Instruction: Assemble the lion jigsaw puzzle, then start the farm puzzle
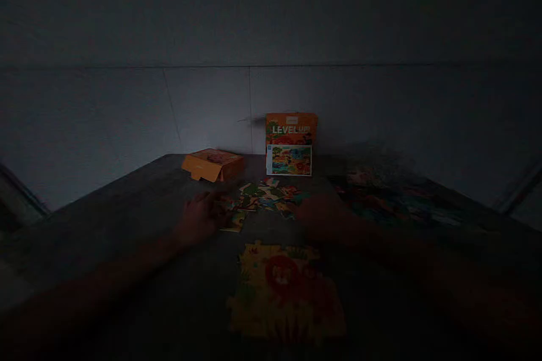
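Note:
A loose heap of jigsaw puzzle pieces (266, 196) lies in the middle of the dim table. My left hand (200, 215) is at the heap's left edge, its fingers beside a few pieces; darkness hides whether it grips one. On the heap's right side my right hand (315, 211) reaches in, its fingertips at the pieces and too dark to make out. Nearer to me lies a joined section of puzzle (283, 293), yellow with a red-maned lion and jagged edges. Neither hand touches this section.
An orange puzzle box (292, 124) stands upright against the wall, with a picture card (291, 160) leaning on its front. Left of it lies an open orange box (214, 164). A dark, blurred pile (393, 197) covers the table's right side.

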Available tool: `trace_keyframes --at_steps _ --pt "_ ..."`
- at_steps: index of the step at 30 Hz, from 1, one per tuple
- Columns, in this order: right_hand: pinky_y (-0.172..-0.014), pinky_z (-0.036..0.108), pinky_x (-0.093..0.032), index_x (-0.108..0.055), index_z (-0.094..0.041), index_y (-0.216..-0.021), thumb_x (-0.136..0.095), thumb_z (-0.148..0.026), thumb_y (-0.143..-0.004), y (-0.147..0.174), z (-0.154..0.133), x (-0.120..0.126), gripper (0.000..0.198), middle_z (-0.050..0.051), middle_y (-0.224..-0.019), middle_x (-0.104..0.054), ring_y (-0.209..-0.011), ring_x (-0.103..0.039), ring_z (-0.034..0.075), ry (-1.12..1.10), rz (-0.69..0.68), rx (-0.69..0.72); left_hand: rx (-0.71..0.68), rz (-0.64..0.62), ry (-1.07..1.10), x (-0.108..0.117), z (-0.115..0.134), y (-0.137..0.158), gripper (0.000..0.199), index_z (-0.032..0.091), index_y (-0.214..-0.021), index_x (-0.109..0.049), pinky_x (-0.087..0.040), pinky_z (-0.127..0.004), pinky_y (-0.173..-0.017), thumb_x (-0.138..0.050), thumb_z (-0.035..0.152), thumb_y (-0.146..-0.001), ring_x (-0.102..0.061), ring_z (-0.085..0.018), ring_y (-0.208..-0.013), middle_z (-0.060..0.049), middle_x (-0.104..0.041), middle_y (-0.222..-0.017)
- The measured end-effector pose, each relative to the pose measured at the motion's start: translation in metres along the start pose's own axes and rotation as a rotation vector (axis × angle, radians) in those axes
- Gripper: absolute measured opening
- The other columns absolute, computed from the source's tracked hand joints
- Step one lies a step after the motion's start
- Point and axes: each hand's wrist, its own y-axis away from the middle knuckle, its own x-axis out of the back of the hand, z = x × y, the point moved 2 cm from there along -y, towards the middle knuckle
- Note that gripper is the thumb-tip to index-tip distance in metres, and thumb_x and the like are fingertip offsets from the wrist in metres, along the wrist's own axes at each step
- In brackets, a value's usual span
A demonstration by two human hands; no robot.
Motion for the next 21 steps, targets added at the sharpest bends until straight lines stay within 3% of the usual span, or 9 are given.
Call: trace_keyframes --at_steps 2,4,6,9,13,17,21 --pt "-0.048 0.028 -0.045 -0.029 -0.013 -0.154 -0.055 -0.015 -0.082 -0.001 -0.016 -0.007 0.077 0.011 -0.072 -0.070 -0.054 -0.063 0.021 -0.047 0.159 0.062 -0.078 0.074 0.032 0.006 0.013 0.004 0.050 0.015 -0.129 -0.053 -0.047 -0.052 -0.096 -0.064 0.034 -0.085 -0.059 -0.037 -0.114 -0.013 -0.063 -0.121" --pt "-0.051 0.029 -0.048 -0.016 -0.014 -0.157 -0.050 -0.013 -0.086 0.001 -0.029 -0.012 0.079 0.010 -0.079 -0.071 -0.060 -0.065 0.021 -0.094 0.338 0.159 -0.209 0.147 0.076 0.012 0.029 0.010 0.056 0.018 -0.137 -0.044 -0.046 -0.049 -0.100 -0.062 0.028 -0.086 -0.056 -0.033 -0.119 -0.012 -0.060 -0.128" --pt "-0.063 0.032 -0.055 -0.019 -0.016 -0.157 -0.045 -0.013 -0.091 0.005 -0.036 -0.015 0.071 0.016 -0.105 -0.071 -0.086 -0.068 0.024 -0.136 0.559 0.278 -0.432 0.223 0.148 0.019 0.047 0.019 0.060 0.022 -0.143 -0.035 -0.048 -0.047 -0.101 -0.059 0.023 -0.089 -0.055 -0.029 -0.122 -0.012 -0.057 -0.134" --pt "-0.084 0.039 -0.057 -0.034 -0.010 -0.150 -0.038 -0.014 -0.095 0.011 -0.037 -0.018 0.056 0.018 -0.132 -0.060 -0.124 -0.054 0.030 -0.159 0.792 0.410 -0.666 0.222 0.206 0.024 0.068 0.031 0.065 0.025 -0.148 -0.026 -0.047 -0.048 -0.105 -0.058 0.018 -0.092 -0.052 -0.027 -0.127 -0.013 -0.055 -0.137" --pt "-0.094 0.043 -0.055 -0.043 -0.007 -0.144 -0.037 -0.012 -0.095 0.011 -0.034 -0.022 0.050 0.016 -0.133 -0.061 -0.135 -0.044 0.030 -0.189 0.865 0.461 -0.742 0.173 0.262 0.022 0.073 0.035 0.067 0.027 -0.150 -0.026 -0.045 -0.050 -0.108 -0.060 0.019 -0.093 -0.046 -0.027 -0.134 -0.013 -0.050 -0.143" --pt "-0.091 0.043 -0.057 -0.046 -0.006 -0.142 -0.038 -0.011 -0.093 0.009 -0.034 -0.024 0.050 0.017 -0.134 -0.060 -0.132 -0.048 0.032 -0.217 0.869 0.450 -0.706 0.152 0.325 0.016 0.065 0.032 0.072 0.025 -0.152 -0.023 -0.049 -0.046 -0.107 -0.063 0.021 -0.092 -0.047 -0.028 -0.134 -0.016 -0.046 -0.146" --pt "-0.098 0.047 -0.053 -0.045 -0.005 -0.143 -0.042 -0.009 -0.087 0.009 -0.034 -0.027 0.057 0.018 -0.137 -0.058 -0.137 -0.043 0.033 -0.296 0.832 0.471 -0.664 0.098 0.307 0.012 0.061 0.031 0.071 0.024 -0.152 -0.023 -0.050 -0.047 -0.106 -0.062 0.025 -0.093 -0.050 -0.028 -0.133 -0.015 -0.047 -0.145"
